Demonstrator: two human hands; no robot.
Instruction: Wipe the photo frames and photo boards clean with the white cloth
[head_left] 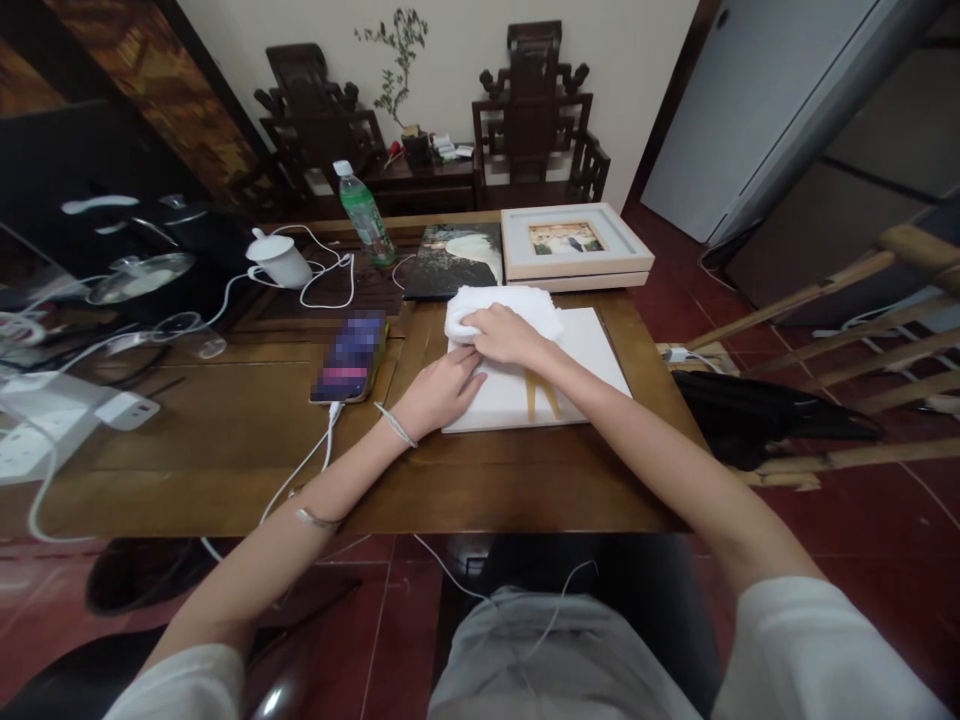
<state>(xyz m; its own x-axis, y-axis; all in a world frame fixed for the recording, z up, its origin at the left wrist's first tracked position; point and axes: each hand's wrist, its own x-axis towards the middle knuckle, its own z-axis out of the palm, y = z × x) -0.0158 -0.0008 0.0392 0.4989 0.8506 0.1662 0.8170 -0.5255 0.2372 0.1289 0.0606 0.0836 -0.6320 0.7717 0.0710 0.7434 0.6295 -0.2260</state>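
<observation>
A white board (536, 408) with yellow-brown strokes lies flat on the wooden table. Bunched over its far part is a white towel (525, 303). My right hand (506, 335) grips the towel from above, its thumb and fingers pressed into the cloth. Just below it, my left hand (442, 388) rests over the board's left edge with fingers stretched out, their tips close to the towel's near side. The towel and my right forearm hide much of the board.
Behind the board lie a dark painted panel (457, 262) and a pale framed picture (577, 245). A phone (351, 358) on a charging cable is left of my hands. Farther left stand a green-labelled bottle (364, 212), a lidded white cup (279, 260) and a power strip (45, 425).
</observation>
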